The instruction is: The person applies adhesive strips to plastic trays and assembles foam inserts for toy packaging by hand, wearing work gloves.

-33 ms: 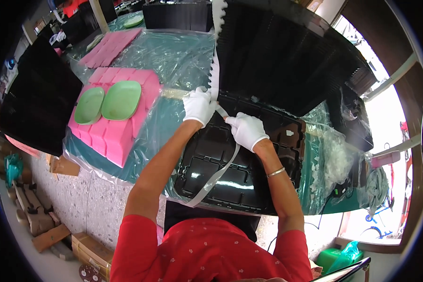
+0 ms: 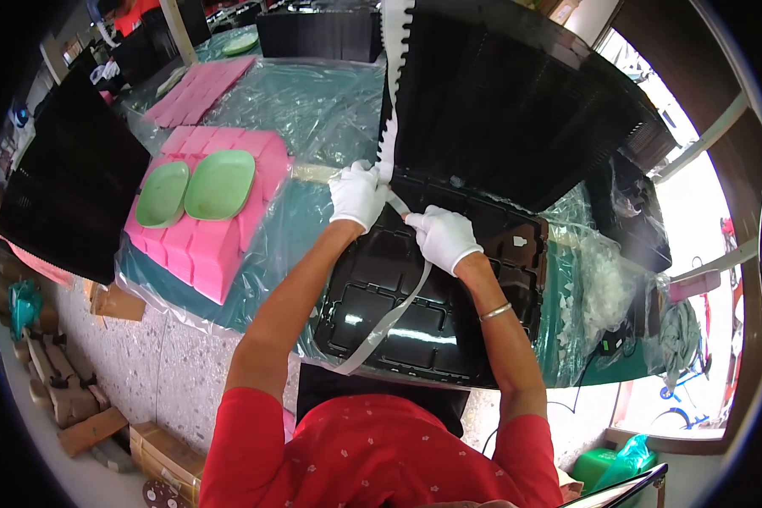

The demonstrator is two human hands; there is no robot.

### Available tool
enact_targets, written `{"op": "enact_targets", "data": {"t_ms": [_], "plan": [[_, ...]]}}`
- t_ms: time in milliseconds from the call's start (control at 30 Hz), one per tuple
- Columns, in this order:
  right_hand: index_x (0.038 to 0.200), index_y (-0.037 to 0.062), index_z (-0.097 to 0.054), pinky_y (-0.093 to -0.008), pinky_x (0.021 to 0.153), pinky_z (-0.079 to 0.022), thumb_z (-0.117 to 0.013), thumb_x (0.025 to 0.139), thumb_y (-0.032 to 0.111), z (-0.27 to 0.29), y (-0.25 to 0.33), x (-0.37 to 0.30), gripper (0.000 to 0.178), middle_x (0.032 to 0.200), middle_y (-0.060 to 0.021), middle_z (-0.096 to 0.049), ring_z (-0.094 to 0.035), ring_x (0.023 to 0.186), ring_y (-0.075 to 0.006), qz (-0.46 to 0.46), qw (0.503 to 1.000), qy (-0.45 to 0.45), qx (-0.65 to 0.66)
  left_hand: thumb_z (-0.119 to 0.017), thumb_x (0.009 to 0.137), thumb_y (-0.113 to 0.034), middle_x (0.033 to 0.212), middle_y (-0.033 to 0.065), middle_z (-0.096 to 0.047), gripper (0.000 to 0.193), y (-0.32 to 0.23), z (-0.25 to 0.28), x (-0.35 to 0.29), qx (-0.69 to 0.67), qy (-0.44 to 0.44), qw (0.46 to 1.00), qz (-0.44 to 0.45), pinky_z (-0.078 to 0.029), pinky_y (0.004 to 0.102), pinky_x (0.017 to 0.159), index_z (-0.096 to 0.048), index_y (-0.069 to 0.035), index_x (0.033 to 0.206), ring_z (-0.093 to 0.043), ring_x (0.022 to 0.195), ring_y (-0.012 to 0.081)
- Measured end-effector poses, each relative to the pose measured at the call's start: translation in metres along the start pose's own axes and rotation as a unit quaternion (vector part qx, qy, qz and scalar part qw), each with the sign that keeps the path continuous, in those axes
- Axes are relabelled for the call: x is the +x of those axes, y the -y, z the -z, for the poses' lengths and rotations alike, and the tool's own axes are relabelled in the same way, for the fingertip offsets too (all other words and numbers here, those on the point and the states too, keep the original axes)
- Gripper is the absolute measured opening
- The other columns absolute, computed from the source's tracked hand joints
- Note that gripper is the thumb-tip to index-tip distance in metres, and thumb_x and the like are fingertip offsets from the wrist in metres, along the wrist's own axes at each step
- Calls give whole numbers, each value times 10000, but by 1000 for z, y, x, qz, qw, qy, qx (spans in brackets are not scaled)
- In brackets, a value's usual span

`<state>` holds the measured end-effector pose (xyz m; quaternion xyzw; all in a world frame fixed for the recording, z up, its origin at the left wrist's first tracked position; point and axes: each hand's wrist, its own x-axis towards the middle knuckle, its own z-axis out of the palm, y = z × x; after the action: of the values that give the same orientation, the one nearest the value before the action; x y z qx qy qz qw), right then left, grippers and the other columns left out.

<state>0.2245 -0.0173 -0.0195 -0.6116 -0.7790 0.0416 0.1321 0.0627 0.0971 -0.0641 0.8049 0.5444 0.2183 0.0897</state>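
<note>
In front of me lies a shiny black molded plastic tray (image 2: pixel 360 292) with shallow compartments. My left hand (image 2: pixel 357 196), in a white glove, is closed at its far left corner, on a white strip with a jagged edge (image 2: pixel 390 127) that runs upward from there. A narrow whitish strip (image 2: pixel 384 328) stretches from beside that hand to my white-gloved right hand (image 2: pixel 443 237), then hangs down across the tray to its near edge. Right fingers are pinched on this narrow strip above the tray. Whether both strips are one piece is hidden by my left hand.
A tall black stack of trays (image 2: pixel 516 102) stands just behind the tray. To the left, two green dishes (image 2: pixel 220 184) rest on pink foam blocks (image 2: pixel 207 254). Clear plastic film (image 2: pixel 313 102) covers the green table. Crumpled clear plastic (image 2: pixel 605 292) lies at right.
Almost nothing differs. The view has shifted very slightly; both hands keep their places and their hold on the strips.
</note>
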Motion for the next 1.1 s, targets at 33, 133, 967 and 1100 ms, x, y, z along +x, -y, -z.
{"op": "enact_targets", "data": {"t_ms": [33, 133, 967, 1100], "plan": [[1078, 190, -691, -437, 658, -501, -558, 857, 137, -3, -1, 0, 263, 820, -79, -617, -637, 760, -294, 14, 1000, -21, -16, -669, 790, -356, 1211, 110, -611, 354, 1, -3, -2, 5, -61, 998, -4, -434, 448, 940, -709, -121, 1052, -571, 1091, 332], [1135, 189, -652, -415, 635, -481, -589, 840, 138, -4, 11, -7, 305, 785, -44, -606, -628, 750, -252, 1, 989, -55, -138, -668, 781, -289, 1117, 130, -664, 259, 23, -1, -5, -221, -51, 974, 10, -478, 428, 888, -739, -144, 984, -606, 1040, 328], [1002, -39, -669, -252, 706, -486, -573, 926, 126, 21, 99, -83, 205, 845, -34, -631, -596, 749, -97, -95, 816, 111, 560, -726, 797, -136, 905, 35, -601, 135, 16, 128, -143, -525, 274, 800, -96, -441, 256, 758, -628, -47, 769, -558, 827, 125], [981, -20, -676, -290, 618, -476, -606, 882, 141, 15, 106, -89, 201, 758, -95, -643, -596, 649, -142, -143, 799, 122, 571, -702, 814, -102, 887, 14, -592, 104, 19, 120, -153, -550, 264, 788, -80, -438, 253, 773, -624, -42, 780, -553, 833, 115]]}}
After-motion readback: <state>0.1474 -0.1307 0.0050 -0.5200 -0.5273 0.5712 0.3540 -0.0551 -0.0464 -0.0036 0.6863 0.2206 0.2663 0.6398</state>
